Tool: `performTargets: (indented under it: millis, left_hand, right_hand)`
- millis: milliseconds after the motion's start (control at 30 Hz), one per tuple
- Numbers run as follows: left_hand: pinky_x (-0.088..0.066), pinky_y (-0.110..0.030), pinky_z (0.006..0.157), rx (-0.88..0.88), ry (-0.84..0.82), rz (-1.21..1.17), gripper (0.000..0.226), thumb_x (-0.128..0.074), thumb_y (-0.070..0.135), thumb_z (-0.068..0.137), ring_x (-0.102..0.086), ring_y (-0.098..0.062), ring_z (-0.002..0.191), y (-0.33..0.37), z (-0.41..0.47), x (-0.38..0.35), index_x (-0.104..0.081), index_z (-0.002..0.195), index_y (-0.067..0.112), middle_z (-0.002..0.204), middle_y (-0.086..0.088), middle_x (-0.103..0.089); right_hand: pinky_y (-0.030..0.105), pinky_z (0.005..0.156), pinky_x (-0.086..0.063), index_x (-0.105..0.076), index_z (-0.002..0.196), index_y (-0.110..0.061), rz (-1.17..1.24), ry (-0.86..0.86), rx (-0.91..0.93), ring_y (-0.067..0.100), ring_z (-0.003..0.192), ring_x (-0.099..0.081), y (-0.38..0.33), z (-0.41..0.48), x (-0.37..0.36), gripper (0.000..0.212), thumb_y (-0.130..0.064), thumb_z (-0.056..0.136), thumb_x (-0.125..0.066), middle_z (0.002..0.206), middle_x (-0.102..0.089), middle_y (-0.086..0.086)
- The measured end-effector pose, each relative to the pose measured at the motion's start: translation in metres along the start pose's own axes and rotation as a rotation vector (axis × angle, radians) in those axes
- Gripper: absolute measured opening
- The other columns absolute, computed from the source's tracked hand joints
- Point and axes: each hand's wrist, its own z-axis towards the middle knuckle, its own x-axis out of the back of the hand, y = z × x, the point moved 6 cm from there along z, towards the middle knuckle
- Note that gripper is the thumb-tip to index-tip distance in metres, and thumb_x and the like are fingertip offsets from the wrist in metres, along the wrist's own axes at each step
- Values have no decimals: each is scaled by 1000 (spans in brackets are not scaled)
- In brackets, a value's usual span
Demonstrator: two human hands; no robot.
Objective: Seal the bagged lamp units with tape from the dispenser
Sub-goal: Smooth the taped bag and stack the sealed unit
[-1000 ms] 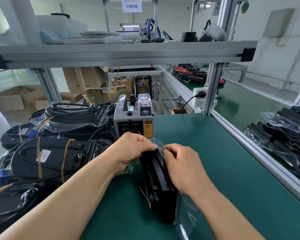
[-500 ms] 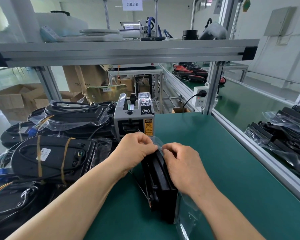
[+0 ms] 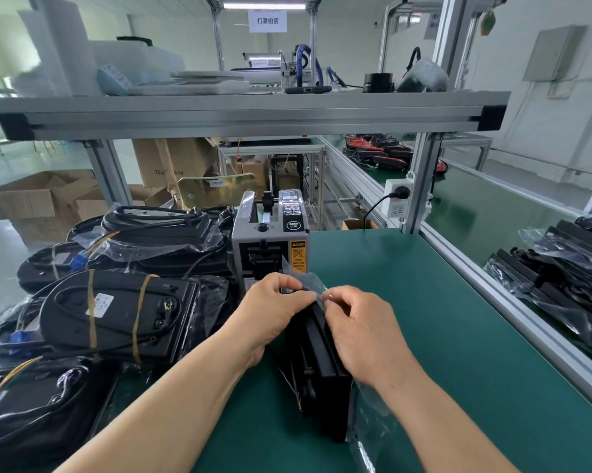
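The left hand (image 3: pixel 270 308) and right hand (image 3: pixel 362 326) pinch the clear bag flap (image 3: pixel 310 281) — black lamp unit (image 3: pixel 321 380) (upright) inside.

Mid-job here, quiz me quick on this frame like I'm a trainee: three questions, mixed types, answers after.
1. True or false: the black lamp unit lies flat on the green mat.
2. What do the left hand and right hand both pinch? A) yellow band B) clear bag flap C) power cable
3. Fill in: the tape dispenser stands just ____ the hands.
Key: 1 false, it stands on edge; 2 B; 3 behind.
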Motion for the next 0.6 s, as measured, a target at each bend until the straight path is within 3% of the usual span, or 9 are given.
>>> performTargets:
  millis: [200,367,600]
  left_hand:
    - [-42,-24,56,103,-101,-93,30,-79,25,79,-59,-10,70,2,-5,-4,-64,105,26,91,1,-68]
    - [-36,-24,57,242,-120,-245,12,-66,15,91,-39,-6,51,-6,-5,-6,-65,93,27,48,15,-52]
    - [-35,-24,59,271,-60,-290,14,-64,13,91,-36,-8,54,-8,-4,-8,-67,93,27,45,15,-49]
  right_hand:
    - [8,60,-41,-70,110,-28,-12,5,-9,0,79,-58,2,2,0,19,-29,99,-54,90,-65,-14]
    - [7,55,-42,-69,102,-31,4,-7,-23,1,77,-61,2,2,-2,16,-28,99,-54,85,-67,-15]
    - [7,65,-41,-71,104,-31,3,-20,-15,2,85,-61,0,1,-2,19,-25,97,-53,89,-66,-18]
